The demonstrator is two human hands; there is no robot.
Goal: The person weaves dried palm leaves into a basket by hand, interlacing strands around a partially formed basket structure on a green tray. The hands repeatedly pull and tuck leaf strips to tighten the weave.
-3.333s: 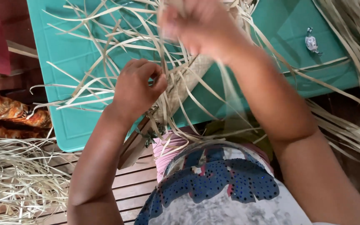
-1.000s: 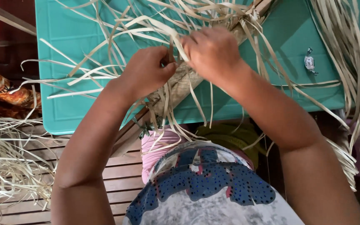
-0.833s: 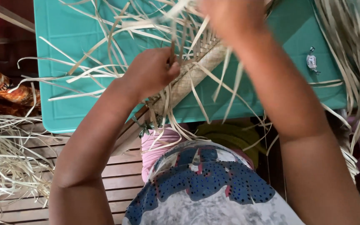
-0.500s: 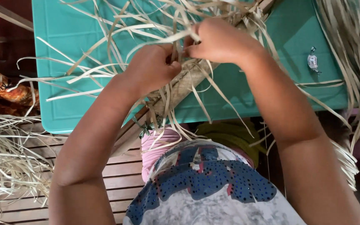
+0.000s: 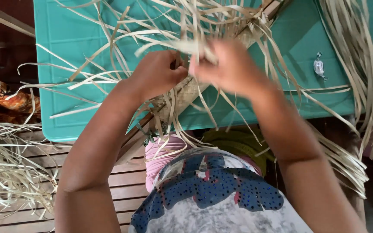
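Note:
A narrow woven band of pale straw [image 5: 185,92] runs diagonally across a teal table [image 5: 78,77], with many loose straw strips [image 5: 121,39] fanning out from it. My left hand [image 5: 156,74] pinches the strips right at the woven edge. My right hand [image 5: 229,69], blurred by motion, grips a flat strip just beside the left hand, over the band. The two hands nearly touch.
A small wrapped sweet [image 5: 319,67] lies on the table at the right. A long bundle of straw strips [image 5: 359,56] hangs over the right edge. More loose straw [image 5: 9,172] is piled on the wooden slats [image 5: 121,181] at the lower left. Orange patterned cloth [image 5: 5,97] lies at the left.
My right hand went up with a strip, came back down to the band, and now sits close to the left hand, pulling a strip. The left hand has stayed on the woven edge.

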